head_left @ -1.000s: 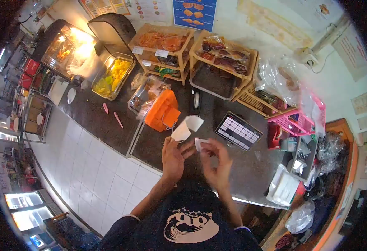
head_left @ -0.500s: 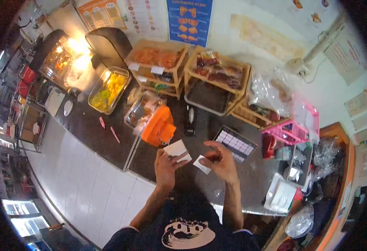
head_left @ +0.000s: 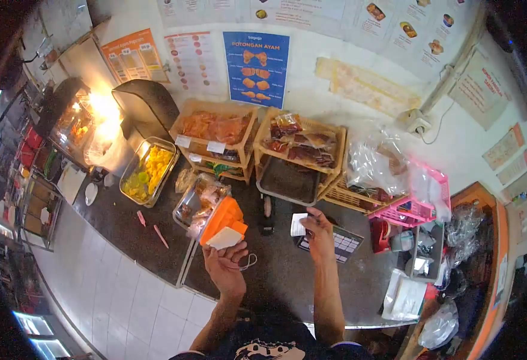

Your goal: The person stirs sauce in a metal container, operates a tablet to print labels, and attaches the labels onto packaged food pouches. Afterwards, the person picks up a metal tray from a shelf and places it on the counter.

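Observation:
My left hand (head_left: 225, 267) is closed on a cream paper piece (head_left: 225, 238), which overlaps the lower part of the orange bag (head_left: 226, 217). A white cord loop (head_left: 249, 262) hangs just right of those fingers. Between thumb and fingers, my right hand (head_left: 320, 234) pinches a small white paper slip (head_left: 298, 225) with faint print. That hand is above the left edge of the tablet-like panel (head_left: 346, 245) with a grid of pale keys. A black device (head_left: 267, 213) lies on the counter between the two hands.
Behind stand tan baskets of packets (head_left: 214, 127), (head_left: 302, 141) and a metal tray of yellow food (head_left: 149, 171). A pink basket (head_left: 401, 211) and grey bin (head_left: 425, 253) are at the right. Two pink pens (head_left: 161, 236) lie on the dark counter (head_left: 125, 210).
The view has tilted up, showing more wall. My hands have moved apart; the left paper now overlaps the orange bag, and the right slip is raised near the panel.

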A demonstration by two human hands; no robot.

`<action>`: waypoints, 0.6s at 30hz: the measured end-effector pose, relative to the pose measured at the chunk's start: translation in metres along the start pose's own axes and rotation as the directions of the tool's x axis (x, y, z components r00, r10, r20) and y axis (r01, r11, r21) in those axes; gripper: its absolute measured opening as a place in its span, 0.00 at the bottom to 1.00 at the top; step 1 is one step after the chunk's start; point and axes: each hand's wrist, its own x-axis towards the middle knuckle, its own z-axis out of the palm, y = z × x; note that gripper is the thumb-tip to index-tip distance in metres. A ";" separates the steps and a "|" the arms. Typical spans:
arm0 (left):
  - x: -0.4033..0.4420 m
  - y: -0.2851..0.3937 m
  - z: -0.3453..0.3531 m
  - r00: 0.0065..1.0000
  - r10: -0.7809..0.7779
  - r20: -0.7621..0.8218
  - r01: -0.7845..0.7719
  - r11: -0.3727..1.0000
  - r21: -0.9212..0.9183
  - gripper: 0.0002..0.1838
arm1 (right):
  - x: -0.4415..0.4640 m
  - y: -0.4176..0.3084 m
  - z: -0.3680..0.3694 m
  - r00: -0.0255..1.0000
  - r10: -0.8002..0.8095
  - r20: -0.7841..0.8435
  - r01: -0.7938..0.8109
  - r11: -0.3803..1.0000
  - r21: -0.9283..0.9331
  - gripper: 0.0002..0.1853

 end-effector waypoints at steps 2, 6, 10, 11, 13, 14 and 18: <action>0.017 -0.006 0.003 0.999 -0.038 -0.029 0.037 0.999 -0.032 0.17 | 0.027 -0.006 0.007 0.994 -0.034 0.102 0.053 0.981 -0.187 0.23; 0.041 -0.002 0.007 0.998 -0.058 -0.027 0.057 0.998 -0.021 0.18 | 0.120 -0.032 0.017 0.939 0.015 0.343 0.216 0.751 -0.624 0.22; 0.055 0.002 0.000 0.997 -0.006 -0.081 0.008 1.000 0.024 0.17 | 0.196 -0.110 0.053 0.839 -0.326 0.436 0.541 0.594 -0.596 0.28; 0.058 0.002 -0.006 0.995 -0.007 -0.096 0.009 1.000 0.024 0.17 | 0.186 -0.133 0.072 0.847 -0.431 0.311 0.531 0.654 -0.539 0.29; 0.064 0.002 -0.019 0.992 -0.016 -0.126 0.029 0.994 0.101 0.15 | 0.175 -0.146 0.082 0.859 -0.421 0.290 0.511 0.684 -0.521 0.32; 0.069 -0.002 -0.024 0.990 -0.019 -0.137 0.033 0.995 0.098 0.15 | 0.173 -0.150 0.086 0.866 -0.423 0.268 0.500 0.708 -0.499 0.35; 0.075 -0.019 -0.036 0.987 -0.033 -0.157 0.050 0.993 0.105 0.13 | 0.104 -0.070 0.076 0.928 -0.099 0.358 0.269 0.845 -0.462 0.26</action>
